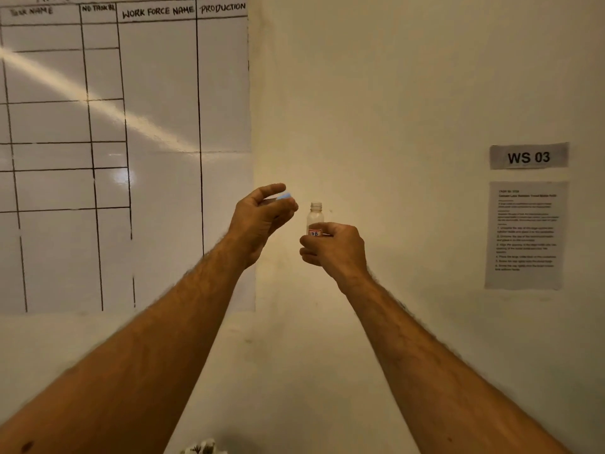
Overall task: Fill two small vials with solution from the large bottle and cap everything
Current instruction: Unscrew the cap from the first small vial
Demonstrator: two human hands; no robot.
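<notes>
cream wall behind; right hand [334,249] grasps a light, rigid open vial [315,218] low down, left hand [260,221] pinches its blue cap [284,195].

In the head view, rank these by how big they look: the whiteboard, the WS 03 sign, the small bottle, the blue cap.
1. whiteboard
2. WS 03 sign
3. small bottle, partly hidden by the right hand
4. blue cap, pinched in the left hand

The bottle and cap are nearer the camera, so true sizes may differ.
</notes>
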